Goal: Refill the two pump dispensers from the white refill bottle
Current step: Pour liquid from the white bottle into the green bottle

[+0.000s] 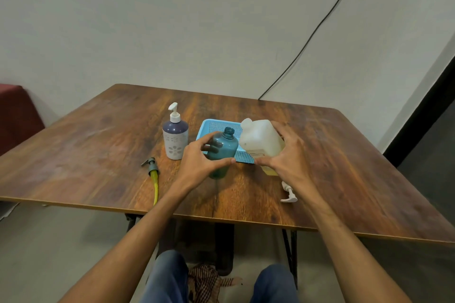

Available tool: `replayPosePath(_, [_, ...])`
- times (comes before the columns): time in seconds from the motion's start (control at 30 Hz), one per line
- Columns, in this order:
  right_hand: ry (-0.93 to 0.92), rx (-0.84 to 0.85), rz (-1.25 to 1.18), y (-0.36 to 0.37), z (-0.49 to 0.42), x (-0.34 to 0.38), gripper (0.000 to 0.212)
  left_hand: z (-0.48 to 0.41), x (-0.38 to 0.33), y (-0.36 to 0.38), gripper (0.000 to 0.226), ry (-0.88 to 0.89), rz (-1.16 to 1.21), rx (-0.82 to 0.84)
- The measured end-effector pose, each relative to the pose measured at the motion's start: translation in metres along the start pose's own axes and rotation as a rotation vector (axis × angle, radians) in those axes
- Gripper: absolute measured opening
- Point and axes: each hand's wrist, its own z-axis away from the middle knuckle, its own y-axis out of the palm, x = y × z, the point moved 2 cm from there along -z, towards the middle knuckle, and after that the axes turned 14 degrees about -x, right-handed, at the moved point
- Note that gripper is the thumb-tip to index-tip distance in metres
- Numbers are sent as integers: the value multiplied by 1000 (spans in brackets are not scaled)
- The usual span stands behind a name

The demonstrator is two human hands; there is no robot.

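My left hand (200, 162) is wrapped around a teal dispenser bottle (222, 150) that stands upright near the table's middle with its neck open and no pump on it. My right hand (286, 157) grips the white refill bottle (259, 139), which leans left with its capless spout near the teal bottle's mouth. A yellowish liquid shows low in the refill bottle. A second dispenser (175, 136), purple and white with a white pump fitted, stands to the left.
A blue perforated tray (216, 125) lies behind both bottles. A grey pump head with a yellow tube (154, 174) lies left of my left wrist. A white pump head (289, 194) lies near the front edge. The wooden table (98, 142) stands against a wall.
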Motion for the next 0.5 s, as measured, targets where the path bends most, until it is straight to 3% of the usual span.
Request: replayPosePath(0.5, [-263, 45, 324, -7, -24, 22, 86, -3, -3, -8, 78, 32, -29, 28])
